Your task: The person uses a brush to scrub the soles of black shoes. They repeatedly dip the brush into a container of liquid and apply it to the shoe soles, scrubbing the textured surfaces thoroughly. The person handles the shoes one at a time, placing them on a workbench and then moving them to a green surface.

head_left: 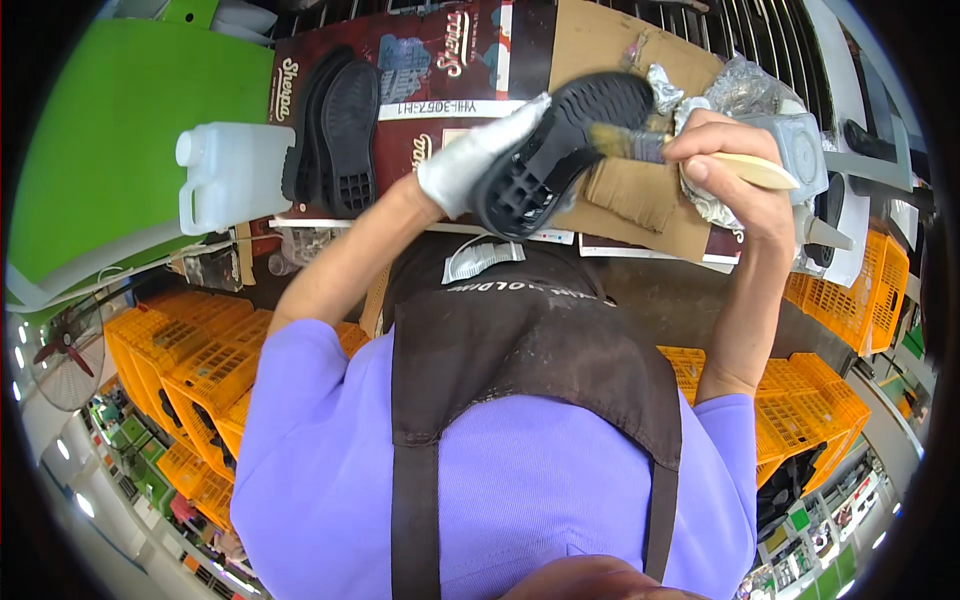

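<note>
The gloved left hand (478, 165) grips a black shoe sole (560, 150), tread up; light, bendy rubber, best held by its edges; the right hand (725, 165) pinches a brush (680, 152) whose bristles touch the sole.

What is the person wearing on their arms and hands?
The left hand wears a pale white-grey glove. The right hand has no glove, and its fingers are uncovered. Both forearms are uncovered too. Short lilac-purple sleeves cover only the upper arms, beside a dark brown apron.
</note>
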`<state>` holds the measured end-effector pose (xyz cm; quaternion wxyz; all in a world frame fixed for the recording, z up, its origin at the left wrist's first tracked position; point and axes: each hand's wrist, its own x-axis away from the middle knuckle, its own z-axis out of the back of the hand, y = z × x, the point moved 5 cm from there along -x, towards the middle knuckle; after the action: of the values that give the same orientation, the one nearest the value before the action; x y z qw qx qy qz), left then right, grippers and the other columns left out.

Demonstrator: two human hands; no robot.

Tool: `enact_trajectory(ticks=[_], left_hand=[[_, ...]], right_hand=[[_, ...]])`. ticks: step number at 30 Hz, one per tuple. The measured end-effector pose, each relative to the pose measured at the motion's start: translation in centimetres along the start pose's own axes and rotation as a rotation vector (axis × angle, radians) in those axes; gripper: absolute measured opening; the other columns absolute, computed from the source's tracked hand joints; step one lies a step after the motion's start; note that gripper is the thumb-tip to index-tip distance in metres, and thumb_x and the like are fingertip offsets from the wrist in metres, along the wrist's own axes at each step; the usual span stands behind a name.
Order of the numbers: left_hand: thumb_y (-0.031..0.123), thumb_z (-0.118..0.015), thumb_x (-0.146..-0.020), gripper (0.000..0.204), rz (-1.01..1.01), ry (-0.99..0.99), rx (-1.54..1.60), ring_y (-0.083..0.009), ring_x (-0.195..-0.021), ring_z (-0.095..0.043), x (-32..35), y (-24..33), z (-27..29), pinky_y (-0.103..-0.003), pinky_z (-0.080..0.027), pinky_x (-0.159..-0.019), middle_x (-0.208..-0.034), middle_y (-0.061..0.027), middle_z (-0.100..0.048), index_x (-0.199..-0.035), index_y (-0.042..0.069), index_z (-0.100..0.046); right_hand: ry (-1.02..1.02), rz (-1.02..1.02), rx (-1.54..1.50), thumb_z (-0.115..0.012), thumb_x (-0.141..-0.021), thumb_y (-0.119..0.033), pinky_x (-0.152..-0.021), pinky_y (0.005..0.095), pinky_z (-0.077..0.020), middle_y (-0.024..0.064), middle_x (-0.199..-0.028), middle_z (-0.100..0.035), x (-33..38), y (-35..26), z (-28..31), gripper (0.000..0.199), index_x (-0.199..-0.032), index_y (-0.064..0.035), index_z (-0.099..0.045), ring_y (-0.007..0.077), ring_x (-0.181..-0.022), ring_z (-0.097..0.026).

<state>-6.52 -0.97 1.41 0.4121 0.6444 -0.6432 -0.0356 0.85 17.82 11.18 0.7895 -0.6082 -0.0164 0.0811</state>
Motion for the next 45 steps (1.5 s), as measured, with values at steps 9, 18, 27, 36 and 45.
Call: enact_trajectory(ticks=[9, 18, 27, 36, 45], left_hand=[[0.015, -0.064, -0.082, 0.037, -0.671, 0.149, -0.593, -0.0156, -0.099, -0.056, 0.0, -0.6, 0.6, -0.028, -0.045, -0.088, -0.108, -0.0069, -0.058, -0.114, 0.003, -0.052], [0.021, -0.075, -0.072, 0.070, -0.603, 0.269, -0.636, -0.0191, -0.110, -0.049, -0.2, -0.1, -1.8, -0.033, -0.037, -0.097, -0.123, -0.0087, -0.047, -0.127, 0.005, -0.035], [0.021, -0.062, -0.081, 0.022, -0.640, -0.129, -0.472, -0.0156, -0.087, -0.051, -1.3, -3.8, -0.9, -0.031, -0.043, -0.079, -0.092, -0.0045, -0.054, -0.097, 0.008, -0.053], [0.014, -0.067, -0.075, 0.020, -0.697, -0.003, -0.518, -0.0110, -0.068, -0.049, -3.6, -5.2, -0.2, -0.026, -0.042, -0.060, -0.070, 0.0006, -0.047, -0.071, 0.009, -0.048], [0.019, -0.048, -0.090, 0.035, -0.473, -0.167, -0.369, -0.0140, -0.113, -0.041, -2.5, -5.4, -2.0, -0.029, -0.035, -0.096, -0.119, -0.0064, -0.042, -0.122, 0.009, -0.035]], right_hand=[[0.611, 0.255, -0.227, -0.052, -0.090, -0.032, -0.048, 0.0218, -0.0432, 0.0129, -0.073, -0.058, 2.6, -0.1, -4.0, 0.040, -0.097, 0.0055, -0.060, 0.0135, -0.056, -0.054], [0.637, 0.375, 0.316, -0.068, -0.079, -0.024, -0.052, 0.0251, -0.0478, 0.0154, -0.077, -0.066, 1.8, -2.1, -7.6, 0.033, -0.090, 0.0065, -0.064, 0.0190, -0.058, -0.061], [0.539, 0.364, 0.128, -0.071, -0.076, -0.017, -0.054, 0.0262, -0.0491, 0.0145, -0.078, -0.065, -0.1, -3.0, -9.6, 0.028, -0.090, 0.0060, -0.063, 0.0199, -0.060, -0.062], [0.349, 0.365, 0.013, -0.067, -0.075, -0.008, -0.056, 0.0280, -0.0497, 0.0134, -0.082, -0.066, -2.5, -3.0, -9.4, 0.012, -0.081, 0.0022, -0.066, 0.0225, -0.063, -0.062], [0.022, 0.261, 0.002, -0.063, -0.080, -0.010, -0.062, 0.0288, -0.0494, 0.0120, -0.082, -0.066, -4.7, -2.2, -7.7, 0.014, -0.086, 0.0010, -0.066, 0.0221, -0.071, -0.062]])
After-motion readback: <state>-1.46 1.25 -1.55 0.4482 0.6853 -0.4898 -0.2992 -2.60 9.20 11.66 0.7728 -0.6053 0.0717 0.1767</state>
